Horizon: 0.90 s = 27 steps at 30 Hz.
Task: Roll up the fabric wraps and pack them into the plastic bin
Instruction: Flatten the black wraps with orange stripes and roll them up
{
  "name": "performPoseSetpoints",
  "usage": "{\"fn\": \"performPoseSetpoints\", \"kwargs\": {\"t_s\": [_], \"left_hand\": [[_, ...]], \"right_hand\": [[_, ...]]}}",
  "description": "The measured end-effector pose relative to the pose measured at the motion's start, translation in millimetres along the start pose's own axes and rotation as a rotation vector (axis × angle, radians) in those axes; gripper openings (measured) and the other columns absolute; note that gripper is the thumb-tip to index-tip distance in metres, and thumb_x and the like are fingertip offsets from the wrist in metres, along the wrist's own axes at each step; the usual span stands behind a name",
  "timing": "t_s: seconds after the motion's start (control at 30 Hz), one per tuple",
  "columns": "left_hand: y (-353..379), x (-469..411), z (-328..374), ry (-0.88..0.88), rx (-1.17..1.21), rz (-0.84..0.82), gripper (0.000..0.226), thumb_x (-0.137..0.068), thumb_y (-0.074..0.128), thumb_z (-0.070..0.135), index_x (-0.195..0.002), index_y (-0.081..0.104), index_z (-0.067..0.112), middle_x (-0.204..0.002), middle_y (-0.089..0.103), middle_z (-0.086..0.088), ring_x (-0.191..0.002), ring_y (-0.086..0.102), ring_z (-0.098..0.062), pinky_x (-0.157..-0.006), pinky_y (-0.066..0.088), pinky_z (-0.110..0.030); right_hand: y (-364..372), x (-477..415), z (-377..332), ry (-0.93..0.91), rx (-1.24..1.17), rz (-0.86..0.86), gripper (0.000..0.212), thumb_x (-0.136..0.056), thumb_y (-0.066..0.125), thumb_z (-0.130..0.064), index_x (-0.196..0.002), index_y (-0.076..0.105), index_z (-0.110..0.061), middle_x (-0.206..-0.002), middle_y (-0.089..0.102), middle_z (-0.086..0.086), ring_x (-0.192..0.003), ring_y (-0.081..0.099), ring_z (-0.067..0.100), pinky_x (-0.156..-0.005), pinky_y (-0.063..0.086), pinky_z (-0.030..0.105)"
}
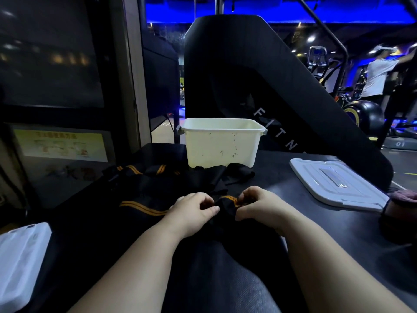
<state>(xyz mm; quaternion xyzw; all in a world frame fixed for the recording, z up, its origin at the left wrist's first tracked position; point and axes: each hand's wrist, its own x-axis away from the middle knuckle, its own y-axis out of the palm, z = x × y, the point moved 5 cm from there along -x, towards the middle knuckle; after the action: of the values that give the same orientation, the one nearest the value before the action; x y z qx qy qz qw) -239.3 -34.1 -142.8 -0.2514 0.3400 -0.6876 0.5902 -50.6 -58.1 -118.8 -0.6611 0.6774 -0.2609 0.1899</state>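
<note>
1. In the lower middle of the frame, the left hand and the right hand met over a black wrap with orange stripes.
2. The fingers of the right hand were curled and pinched the bunched end of the wrap, the orange stripe showing just beside the fingertips.
3. The left hand's thumb and curled fingers gripped the same bunch from the other side, so the wrap sat between the two hands and touched both.
4. From the left hand the rest of the wrap trailed toward the left of the frame, its stripes lying flat on the dark table.
5. More black wraps lay in a loose pile above the hands, reaching up to the foot of the bin.
6. The cream plastic bin stood upright at the centre of the frame, open at the top; what was inside could not be told.
7. A white lid lay flat on the table at the right, well apart from the bin.
8. A white plastic object sat at the lower left edge.
</note>
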Motion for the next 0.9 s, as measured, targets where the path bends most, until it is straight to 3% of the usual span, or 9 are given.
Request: {"fn": "performPoseSetpoints", "kwargs": {"t_s": [0.1, 0.17, 0.27, 0.33, 0.43, 0.53, 0.67, 0.8, 0.9], "left_hand": [[0.8, 0.0, -0.4, 0.010, -0.026, -0.019, 0.033, -0.089, 0.063, 0.046, -0.120, 0.059, 0.037, -0.123, 0.052, 0.014, -0.125, 0.045, -0.016, -0.109, 0.037, -0.040], [0.9, 0.5, -0.4, 0.018, -0.046, -0.037, 0.034, -0.087, 0.065, 0.044, -0.120, 0.058, 0.039, -0.117, 0.048, 0.016, -0.125, 0.044, -0.016, -0.109, 0.036, -0.040], [1.5, 1.7, -0.9, 0.017, -0.052, -0.061, 0.033, -0.083, 0.068, 0.042, -0.115, 0.058, 0.042, -0.104, 0.048, 0.024, -0.120, 0.048, -0.014, -0.107, 0.039, -0.038], [0.9, 2.6, -0.8, 0.008, -0.043, -0.060, 0.031, -0.081, 0.071, 0.043, -0.109, 0.058, 0.043, -0.099, 0.050, 0.024, -0.114, 0.051, -0.012, -0.104, 0.042, -0.038], [-0.8, 4.4, -0.4, -0.001, -0.052, -0.055, 0.033, -0.077, 0.073, 0.049, -0.107, 0.060, 0.043, -0.101, 0.054, 0.020, -0.108, 0.054, -0.009, -0.101, 0.046, -0.034], [-2.8, 6.9, -1.3, -0.015, -0.034, -0.069, 0.034, -0.076, 0.076, 0.047, -0.105, 0.061, 0.039, -0.100, 0.057, 0.017, -0.099, 0.056, -0.004, -0.090, 0.048, -0.025], [-6.0, 11.4, -0.8, -0.028, -0.043, -0.094, 0.035, -0.075, 0.077, 0.043, -0.105, 0.061, 0.035, -0.101, 0.059, 0.016, -0.094, 0.057, -0.002, -0.077, 0.043, -0.018], [-6.6, 18.9, 5.3, -0.041, -0.152, -0.112, 0.035, -0.078, 0.072, 0.045, -0.109, 0.056, 0.041, -0.113, 0.055, 0.013, -0.112, 0.051, -0.012, -0.098, 0.045, -0.031], [-5.6, 27.6, 17.6, -0.001, -0.243, -0.125, 0.042, -0.086, 0.065, 0.037, -0.126, 0.052, 0.037, -0.130, 0.049, 0.007, -0.128, 0.039, -0.018, -0.109, 0.037, -0.038]], "right_hand": [[-2.5, 2.0, -2.3, -0.046, 0.046, -0.030, 0.071, -0.066, 0.070, -0.007, -0.126, 0.054, -0.042, -0.113, 0.059, -0.007, -0.094, 0.061, 0.007, -0.084, 0.054, 0.026], [-3.6, 3.6, -3.1, -0.049, 0.064, -0.056, 0.083, -0.069, 0.065, -0.005, -0.137, 0.044, -0.048, -0.118, 0.053, -0.008, -0.090, 0.064, 0.009, -0.079, 0.055, 0.026], [-0.6, 6.1, -4.2, -0.043, -0.014, -0.109, 0.061, -0.074, 0.068, -0.009, -0.127, 0.059, -0.037, -0.103, 0.066, -0.006, -0.081, 0.069, 0.012, -0.081, 0.059, 0.032], [1.4, 7.4, -5.2, -0.043, -0.090, -0.122, 0.036, -0.076, 0.078, -0.029, -0.111, 0.070, -0.028, -0.091, 0.073, -0.003, -0.078, 0.069, 0.011, -0.084, 0.057, 0.033], [-3.1, 5.9, -3.4, -0.033, -0.056, -0.022, 0.035, -0.074, 0.074, -0.059, -0.087, 0.073, -0.027, -0.072, 0.070, -0.008, -0.064, 0.063, 0.007, -0.065, 0.052, 0.024], [-8.1, 3.3, 0.6, -0.045, 0.010, 0.040, 0.031, -0.075, 0.077, -0.052, -0.079, 0.073, -0.021, -0.061, 0.065, -0.008, -0.053, 0.056, 0.005, -0.057, 0.046, 0.022], [-12.2, 1.1, 2.3, -0.031, 0.088, 0.020, 0.017, -0.076, 0.079, -0.038, -0.077, 0.075, -0.021, -0.071, 0.071, -0.007, -0.065, 0.064, 0.007, -0.069, 0.053, 0.025], [-12.9, 7.1, 1.2, -0.031, 0.212, -0.038, 0.002, -0.082, 0.071, -0.027, -0.081, 0.072, -0.027, -0.079, 0.070, -0.009, -0.073, 0.063, 0.005, -0.070, 0.051, 0.021], [-11.1, 15.4, -2.5, -0.058, 0.248, -0.058, 0.019, -0.085, 0.059, -0.018, -0.095, 0.071, -0.029, -0.079, 0.066, -0.012, -0.069, 0.058, 0.002, -0.060, 0.043, 0.016]]}}
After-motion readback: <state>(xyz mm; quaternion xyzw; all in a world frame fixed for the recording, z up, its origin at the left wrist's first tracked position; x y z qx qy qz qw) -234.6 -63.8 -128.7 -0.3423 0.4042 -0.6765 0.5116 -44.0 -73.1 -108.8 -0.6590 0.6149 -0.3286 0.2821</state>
